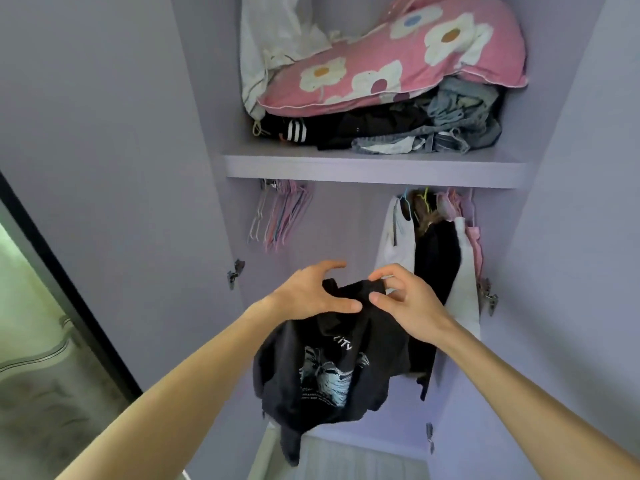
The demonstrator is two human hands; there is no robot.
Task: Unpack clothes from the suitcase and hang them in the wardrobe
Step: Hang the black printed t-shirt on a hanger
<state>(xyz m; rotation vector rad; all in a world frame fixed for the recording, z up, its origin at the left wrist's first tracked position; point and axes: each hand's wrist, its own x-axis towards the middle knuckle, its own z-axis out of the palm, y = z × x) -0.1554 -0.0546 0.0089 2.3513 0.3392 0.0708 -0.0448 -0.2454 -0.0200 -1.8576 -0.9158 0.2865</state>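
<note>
At the wardrobe front: we stand before the open wardrobe (374, 166) with both arms raised into the lower compartment.
Task item: black T-shirt (329, 368), pale graphic print, bunched and hanging from our hands, below the shelf and left of the hung clothes.
Left hand (311, 292): grips the shirt's top edge, thumb pressed on the fabric, fingers arched over it.
Right hand (405, 299): pinches the same top edge between thumb and forefinger, other fingers loosely curled.
Hanger in shirt: we see none; folds may hide one, so we cannot tell.
Done so far: several hung garments (433, 251), white, black and pink, crowd the right end under the shelf. Whether they came from the suitcase, we cannot tell.
Spare capacity: a bunch of empty hangers (280, 216) hangs at the left end, with free space between them and the garments.
Top shelf: floral pillow (398, 64) on a heap of dark and denim clothes (415, 129), not hung.
Suitcase: out of view, so remaining load is unknown.
Estimate: we judge this mid-task; this shirt is not yet hung.
Left to do: get the shirt on a hanger, hook it up, go back for more.
</note>
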